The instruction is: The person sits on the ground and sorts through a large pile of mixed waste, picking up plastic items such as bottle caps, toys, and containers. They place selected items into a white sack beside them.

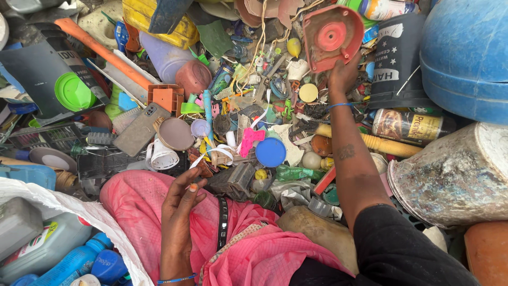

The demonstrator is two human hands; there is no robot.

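Note:
My right hand (pixel 343 74) is stretched out over a heap of mixed plastic scrap and grips a red square plastic cover (pixel 331 36) with a round raised centre, lifted above the pile. A thin blue band circles that wrist. My left hand (pixel 180 204) rests low over my pink cloth-covered lap (pixel 264 254), fingers loosely curled and slightly apart, with nothing visible in them. A blue round lid (pixel 270 152) and a pink plastic piece (pixel 250 139) lie in the scrap between the two hands.
A large blue drum (pixel 465 58) and a dirty white bucket (pixel 455 177) stand at right. A white sack (pixel 58 238) with bottles is at lower left. A green lid (pixel 73 91), orange strip (pixel 106 53), yellow crate (pixel 159 21) and black sheet lie beyond.

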